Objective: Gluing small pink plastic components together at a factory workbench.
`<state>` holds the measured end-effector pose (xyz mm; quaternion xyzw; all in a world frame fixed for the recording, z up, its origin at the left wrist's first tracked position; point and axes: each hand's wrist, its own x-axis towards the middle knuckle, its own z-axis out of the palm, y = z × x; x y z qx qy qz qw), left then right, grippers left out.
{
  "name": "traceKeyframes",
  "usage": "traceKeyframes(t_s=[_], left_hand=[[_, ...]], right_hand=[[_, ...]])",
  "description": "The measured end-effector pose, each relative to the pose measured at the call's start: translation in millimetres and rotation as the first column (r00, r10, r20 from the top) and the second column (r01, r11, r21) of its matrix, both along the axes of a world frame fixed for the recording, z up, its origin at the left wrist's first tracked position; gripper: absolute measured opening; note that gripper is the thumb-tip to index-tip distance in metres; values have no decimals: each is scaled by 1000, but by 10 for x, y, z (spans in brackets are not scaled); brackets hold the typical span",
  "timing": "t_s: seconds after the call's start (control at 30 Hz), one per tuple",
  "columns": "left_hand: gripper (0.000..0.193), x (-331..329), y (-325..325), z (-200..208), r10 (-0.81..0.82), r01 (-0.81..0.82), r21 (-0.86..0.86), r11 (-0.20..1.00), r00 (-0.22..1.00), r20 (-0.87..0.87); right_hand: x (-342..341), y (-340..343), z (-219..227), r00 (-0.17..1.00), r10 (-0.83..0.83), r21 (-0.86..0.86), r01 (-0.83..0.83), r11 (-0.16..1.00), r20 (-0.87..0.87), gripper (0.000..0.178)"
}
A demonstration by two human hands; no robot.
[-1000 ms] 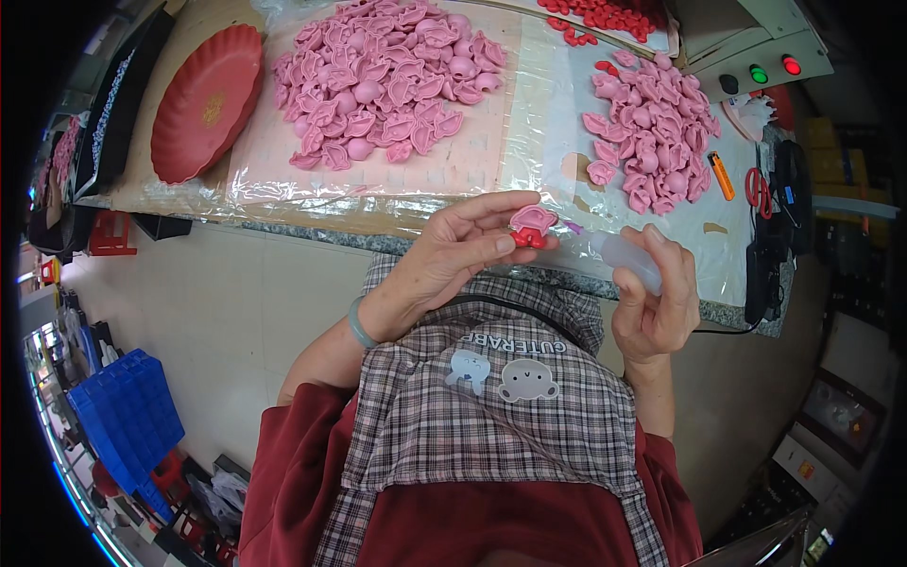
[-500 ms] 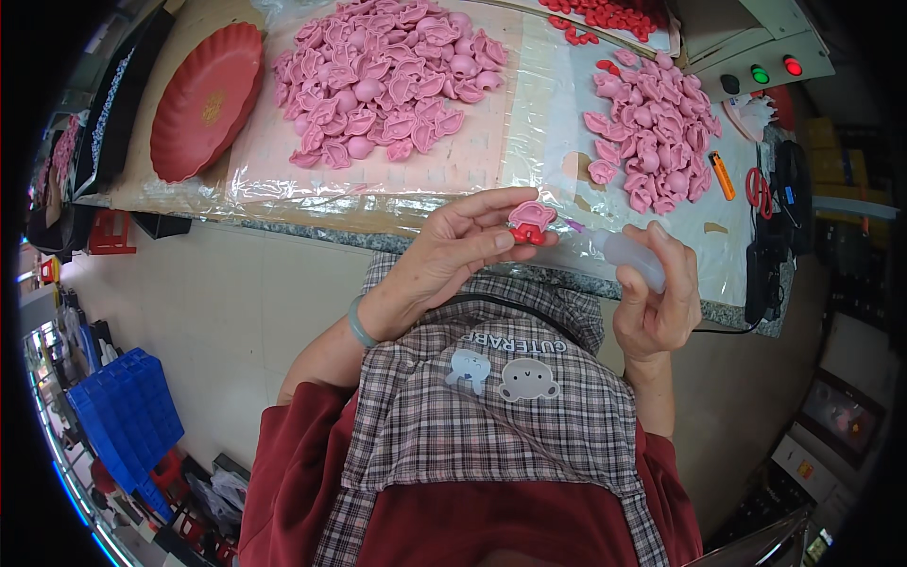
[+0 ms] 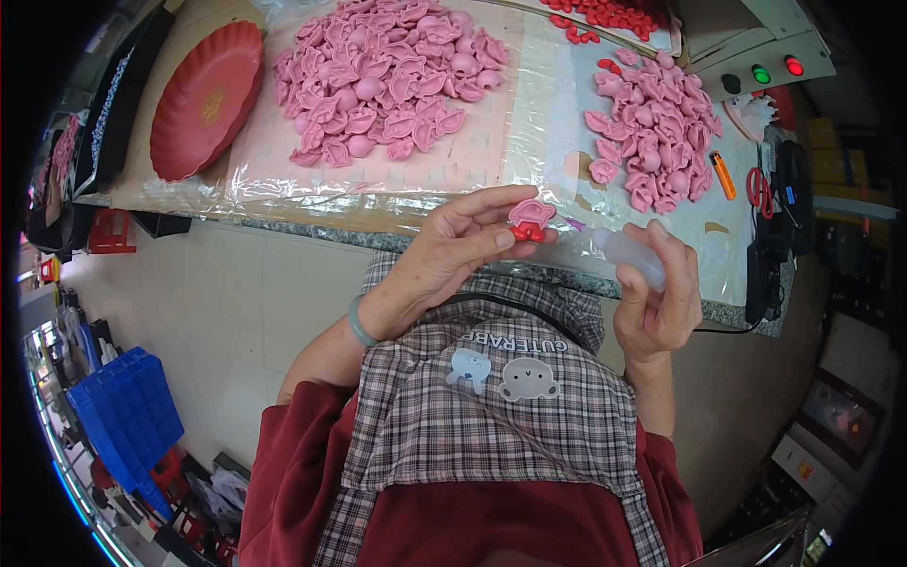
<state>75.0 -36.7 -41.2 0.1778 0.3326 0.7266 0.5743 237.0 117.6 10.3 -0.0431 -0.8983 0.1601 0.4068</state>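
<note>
My left hand [image 3: 458,248] is closed on a small pink hollow piece [image 3: 532,214] with a red bow-like part [image 3: 526,232] along its lower side. Thumb and fingers pinch it just over the table's front edge. In my right hand [image 3: 664,293] is a translucent squeeze bottle [image 3: 631,257], tipped sideways. Its thin purple nozzle [image 3: 574,224] points left at the pink piece, a small gap apart from it. Beyond my hands lie a large pile of pink moulded pieces [image 3: 387,76] and a smaller pile of similar pieces [image 3: 657,132] to the right.
A red scalloped tray [image 3: 208,104] lies at the left. Far right are red bow-like parts [image 3: 614,13], a machine box with lit buttons [image 3: 761,74], an orange cutter [image 3: 723,176] and red-handled scissors [image 3: 759,192]. Blue crates [image 3: 123,416] stand on the floor at left.
</note>
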Motion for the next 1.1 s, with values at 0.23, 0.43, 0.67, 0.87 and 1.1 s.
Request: traceKeyframes(t_s=[0.23,0.43,0.67,0.87,1.1], left_hand=[[45,-10,-2,-2,2,-1,-26,1000,999,36],[45,-4,2,-7,26,-25,-10,1000,999,48],[45,4,1,-15,22,-22,-7,1000,999,45],[45,5,1,-19,21,-20,-17,1000,999,44],[43,5,11,-23,7,-8,-24,1000,999,-41]], right_hand=[[3,-41,9,1000,7,-112,-7,994,4,43],[-8,-56,12,1000,12,-98,-10,995,26,42],[-11,-54,-8,999,16,-78,-14,997,30,43],[-4,-51,51,994,47,-44,-43,998,98,43],[-7,-21,53,993,25,-33,-21,999,120,43]])
